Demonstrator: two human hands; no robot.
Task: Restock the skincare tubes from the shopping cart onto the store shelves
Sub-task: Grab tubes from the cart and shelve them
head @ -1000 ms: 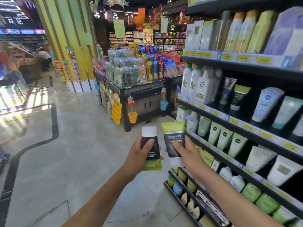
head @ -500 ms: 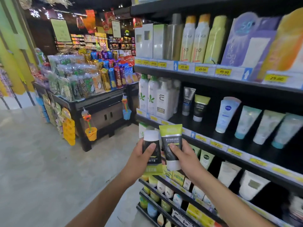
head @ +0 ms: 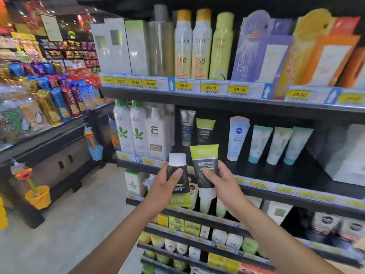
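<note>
I hold two black-and-green skincare tubes side by side in front of the shelves. My left hand grips one tube with its white cap up and green end down. My right hand grips the other tube with its green end up and white cap down. Both are held just in front of the middle shelf. On that shelf behind them stand a matching black-and-green tube and a grey tube. The shopping cart is out of view.
The middle shelf holds white bottles at left and a pale blue tube with several teal tubes at right. Spray cans and boxes fill the top shelf. A snack display table stands to the left across grey floor.
The view has turned right and closer to the shelves. Both hands have risen slightly with their tubes, staying side by side in the same grips.
</note>
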